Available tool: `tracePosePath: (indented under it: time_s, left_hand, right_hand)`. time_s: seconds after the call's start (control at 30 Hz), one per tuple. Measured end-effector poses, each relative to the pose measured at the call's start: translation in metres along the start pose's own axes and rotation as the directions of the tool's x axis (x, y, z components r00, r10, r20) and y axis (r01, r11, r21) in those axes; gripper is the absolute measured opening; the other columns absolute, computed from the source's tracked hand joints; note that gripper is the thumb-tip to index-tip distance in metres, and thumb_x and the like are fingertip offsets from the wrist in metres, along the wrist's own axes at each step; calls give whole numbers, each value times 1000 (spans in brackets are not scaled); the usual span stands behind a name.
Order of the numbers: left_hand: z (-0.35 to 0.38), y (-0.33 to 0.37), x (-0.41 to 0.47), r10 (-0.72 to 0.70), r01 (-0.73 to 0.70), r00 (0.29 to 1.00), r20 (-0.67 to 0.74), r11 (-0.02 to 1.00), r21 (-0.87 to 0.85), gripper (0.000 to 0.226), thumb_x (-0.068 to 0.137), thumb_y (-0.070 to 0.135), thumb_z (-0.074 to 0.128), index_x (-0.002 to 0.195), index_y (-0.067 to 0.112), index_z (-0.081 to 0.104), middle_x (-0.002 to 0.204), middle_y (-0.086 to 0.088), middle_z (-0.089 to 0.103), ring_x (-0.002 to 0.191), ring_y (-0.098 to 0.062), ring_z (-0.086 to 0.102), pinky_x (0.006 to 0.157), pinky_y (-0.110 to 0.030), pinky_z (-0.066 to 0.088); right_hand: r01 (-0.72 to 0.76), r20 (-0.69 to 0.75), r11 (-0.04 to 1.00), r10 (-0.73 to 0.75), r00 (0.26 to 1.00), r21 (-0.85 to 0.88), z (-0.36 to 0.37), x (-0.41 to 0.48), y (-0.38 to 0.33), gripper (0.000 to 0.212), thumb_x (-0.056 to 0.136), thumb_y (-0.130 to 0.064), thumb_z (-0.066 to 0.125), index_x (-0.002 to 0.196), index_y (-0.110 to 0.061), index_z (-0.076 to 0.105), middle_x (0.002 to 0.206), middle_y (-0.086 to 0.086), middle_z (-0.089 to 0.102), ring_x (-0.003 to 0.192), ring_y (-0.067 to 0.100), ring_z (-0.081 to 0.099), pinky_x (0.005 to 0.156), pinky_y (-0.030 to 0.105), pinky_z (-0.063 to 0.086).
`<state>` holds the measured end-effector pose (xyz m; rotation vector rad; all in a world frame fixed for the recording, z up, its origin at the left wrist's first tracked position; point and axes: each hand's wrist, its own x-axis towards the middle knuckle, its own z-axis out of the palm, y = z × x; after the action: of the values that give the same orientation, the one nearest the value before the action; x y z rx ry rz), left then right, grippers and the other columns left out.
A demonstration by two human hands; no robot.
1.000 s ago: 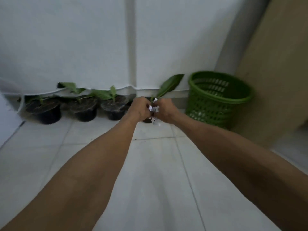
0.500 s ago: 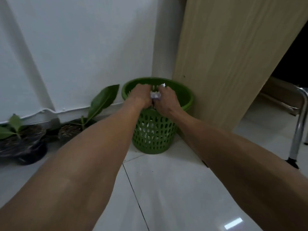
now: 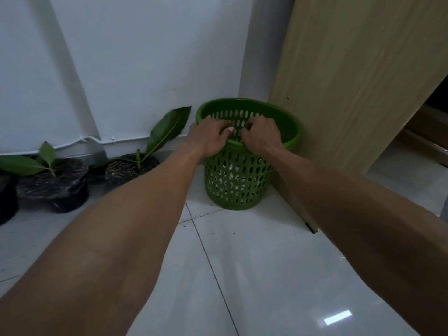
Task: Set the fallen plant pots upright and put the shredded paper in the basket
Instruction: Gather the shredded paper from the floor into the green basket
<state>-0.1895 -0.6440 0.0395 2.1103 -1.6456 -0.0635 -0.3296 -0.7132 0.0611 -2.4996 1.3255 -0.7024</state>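
The green perforated basket [image 3: 242,190] stands on the floor in the corner. Both my hands hover over its near rim, a small gap between them. My left hand [image 3: 210,137] has its fingers spread and bent down into the basket. My right hand [image 3: 260,137] is loosely curled, fingers pointing down inside. No paper shows in either hand. White shredded paper [image 3: 221,183] shows through the basket's holes. Black plant pots stand upright along the wall: one [image 3: 52,190] with small leaves, another [image 3: 128,167] with a big leaf next to the basket.
A tall wooden panel [image 3: 351,93] leans just right of the basket. A third black pot [image 3: 6,202] is cut off at the left edge. White wall behind, with a cable along its base. Glossy white floor tiles [image 3: 254,275] lie in front of me.
I turned from the pots to the basket carrying shredded paper in both hands. Half a second ago the paper was pinched between them; now the hands have parted and no paper shows.
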Motion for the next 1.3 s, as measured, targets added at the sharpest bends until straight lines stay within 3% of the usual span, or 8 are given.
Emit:
tracePosePath:
  time_s: [0.3, 0.47, 0.57, 0.77, 0.9, 1.07, 1.2, 1.3]
  left_hand:
    - [-57, -93, -105, -221, 218, 975, 34, 973, 79, 64, 92, 22, 54, 153, 23, 34, 155, -11, 39, 139, -32, 42, 111, -50, 38]
    - [-84, -137, -233, -378, 347, 914, 147, 917, 197, 61, 90, 23, 59, 148, 21, 40, 146, -16, 45, 134, -37, 45, 107, -51, 42]
    - [-91, -170, -321, -518, 421, 819, 247, 835, 355, 69, 94, 28, 59, 155, 22, 28, 162, -13, 24, 146, -35, 30, 116, -50, 32]
    - [-94, -229, -461, -784, 709, 574, 235, 620, 337, 76, 93, 20, 56, 158, 19, 17, 161, -14, 20, 148, -31, 25, 118, -45, 31]
    - [-85, -256, -515, -875, 797, 429, 223, 483, 363, 76, 90, 16, 60, 156, 16, 22, 156, -18, 23, 144, -34, 31, 115, -45, 37]
    - [-55, -273, -561, -974, 937, 194, 115, 219, 274, 63, 90, 36, 64, 141, 10, 39, 144, -19, 32, 131, -38, 40, 103, -45, 44]
    - [-31, -268, -579, -951, 923, 306, 40, 306, 232, 55, 94, 42, 56, 135, 7, 42, 135, -18, 44, 123, -38, 49, 97, -43, 45]
    - [-26, -263, -583, -896, 875, 442, 41, 441, 201, 44, 96, 37, 54, 127, 6, 47, 124, -17, 51, 116, -36, 55, 91, -43, 48]
  right_hand:
    - [362, -189, 924, -380, 905, -124, 24, -33, -73, 31, 93, -15, 52, 120, -5, 63, 119, 19, 63, 110, 34, 55, 91, 42, 45]
    - [508, 13, 860, -508, 861, -48, 57, -85, -147, 24, 89, -9, 53, 105, -3, 70, 106, 23, 68, 96, 38, 62, 80, 45, 54]
    - [572, 264, 820, -555, 789, 13, 85, -130, -192, 20, 87, -9, 54, 91, -4, 73, 90, 22, 73, 75, 33, 65, 66, 34, 50]
    - [583, 640, 805, -507, 578, 112, 188, -215, -235, 44, 93, -21, 60, 136, -12, 56, 139, 17, 56, 128, 33, 51, 104, 39, 43]
    - [650, 725, 735, -554, 409, 195, 249, -252, -260, 58, 98, -21, 53, 152, -13, 34, 160, 19, 29, 143, 36, 36, 116, 41, 33]
    - [662, 773, 723, -531, 347, 199, 294, -273, -260, 54, 103, -21, 41, 154, -6, 29, 164, 19, 20, 148, 36, 26, 119, 43, 29]
    - [647, 632, 700, -655, 414, 302, 294, -304, -237, 48, 105, -25, 38, 144, 2, 44, 158, 21, 32, 147, 33, 31, 119, 38, 28]
    - [674, 534, 589, -779, 329, 446, 281, -335, -217, 65, 102, -45, 31, 143, 2, 46, 158, 21, 34, 149, 32, 29, 123, 40, 24]
